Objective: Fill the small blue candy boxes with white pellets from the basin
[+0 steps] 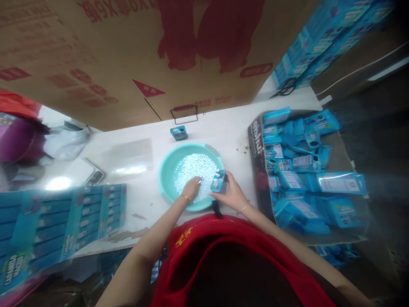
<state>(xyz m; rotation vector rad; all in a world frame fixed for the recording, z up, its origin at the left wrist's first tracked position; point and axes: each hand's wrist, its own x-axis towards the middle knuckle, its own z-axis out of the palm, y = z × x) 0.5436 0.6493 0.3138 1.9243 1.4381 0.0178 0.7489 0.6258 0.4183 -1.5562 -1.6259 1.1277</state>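
A turquoise plastic basin (pixel 166 184) stands before me, with a heap of small white pellet-like candies (pixel 194 165) inside. My left hand (pixel 191 188) reaches into it, fingers closed and touching the candies; something small and shiny shows at the fingertips, too blurred to name. At the basin's right rim, my right hand (pixel 232 192) grips a small blue printed box (pixel 217 181) between thumb and fingers, its broad printed side facing up. Another small blue box (pixel 179 133) stands on the table just behind the basin.
On the right, an open carton (pixel 254 149) is piled with blue boxes (pixel 302 162). Stacked blue display boxes (pixel 64 217) line the left. A large cardboard box (pixel 128 55) walls off the back. Scissors (pixel 287 87), a wire stand (pixel 185 115) and a phone (pixel 95 175) lie around.
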